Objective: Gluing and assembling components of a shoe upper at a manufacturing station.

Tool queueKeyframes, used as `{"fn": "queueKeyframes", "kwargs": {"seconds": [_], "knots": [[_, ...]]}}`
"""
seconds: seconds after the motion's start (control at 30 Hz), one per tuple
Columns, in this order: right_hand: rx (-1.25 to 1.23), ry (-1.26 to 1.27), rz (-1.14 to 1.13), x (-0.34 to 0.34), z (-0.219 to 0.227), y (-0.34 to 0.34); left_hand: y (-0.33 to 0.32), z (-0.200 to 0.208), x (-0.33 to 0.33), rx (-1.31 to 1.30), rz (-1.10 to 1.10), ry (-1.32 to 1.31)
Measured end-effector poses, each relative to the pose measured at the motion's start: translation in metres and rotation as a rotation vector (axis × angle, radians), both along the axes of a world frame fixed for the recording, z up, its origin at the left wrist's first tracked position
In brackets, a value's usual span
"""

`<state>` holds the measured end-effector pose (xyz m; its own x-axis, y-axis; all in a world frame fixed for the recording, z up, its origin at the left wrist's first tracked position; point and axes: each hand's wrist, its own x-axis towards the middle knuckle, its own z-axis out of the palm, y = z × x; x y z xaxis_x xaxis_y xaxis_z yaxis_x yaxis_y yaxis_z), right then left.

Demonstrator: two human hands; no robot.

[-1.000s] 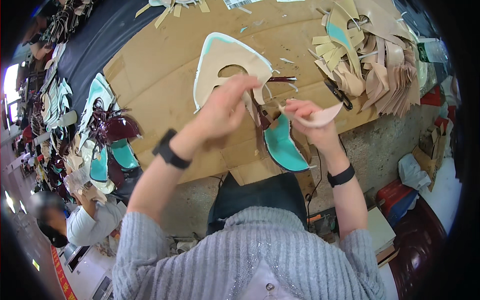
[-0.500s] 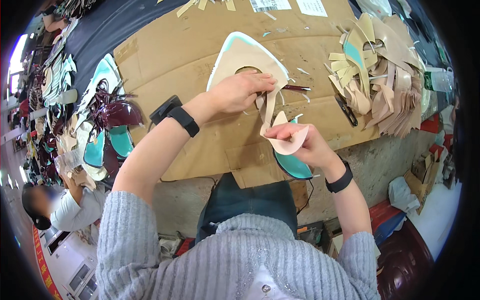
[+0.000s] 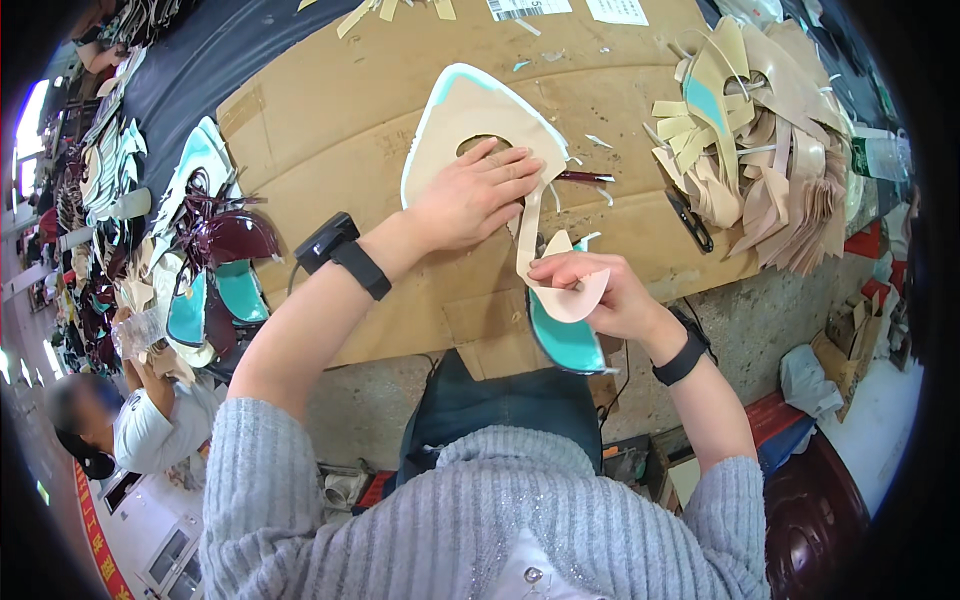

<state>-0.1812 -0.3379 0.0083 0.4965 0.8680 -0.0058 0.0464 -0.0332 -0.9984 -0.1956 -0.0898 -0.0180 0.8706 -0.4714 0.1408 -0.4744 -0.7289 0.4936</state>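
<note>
A beige shoe-upper piece with a pale teal and white edge lies on the cardboard, its pointed end away from me. My left hand presses flat on it with spread fingers, partly covering a round dark opening. A narrow beige strip runs from the piece toward me and ends in a curled flap. My right hand pinches this flap between thumb and fingers. Below it hangs a teal-lined part with a dark edge, past the cardboard's front edge. A dark red strap sticks out to the right of the upper piece.
A black-handled cutter lies at right, beside a heap of beige cut pieces and a clear plastic bottle. At left are glossy maroon parts with teal linings. Another person sits at far left. Scraps dot the cardboard.
The upper piece has shifted slightly left. My left hand's fingers have spread flatter on it. The strip is drawn straighter, and more of the teal-lined part shows below my right hand.
</note>
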Motion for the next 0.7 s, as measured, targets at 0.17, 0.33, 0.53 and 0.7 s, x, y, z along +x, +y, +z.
{"fn": "queueKeyframes", "kwargs": {"seconds": [0.17,0.33,0.53,0.7], "knots": [[-0.061,0.305,-0.041,0.012,0.012,0.001,0.006,0.008,0.005,-0.080,-0.121,0.027],[-0.027,0.439,-0.027,0.018,0.015,0.003,0.004,0.007,0.012,0.003,-0.176,-0.048],[-0.052,0.411,0.015,0.018,0.007,0.002,0.004,-0.003,0.009,0.057,-0.182,-0.169],[-0.066,0.089,0.139,0.016,0.000,-0.002,0.005,-0.003,0.002,0.252,-0.253,-0.230]]}}
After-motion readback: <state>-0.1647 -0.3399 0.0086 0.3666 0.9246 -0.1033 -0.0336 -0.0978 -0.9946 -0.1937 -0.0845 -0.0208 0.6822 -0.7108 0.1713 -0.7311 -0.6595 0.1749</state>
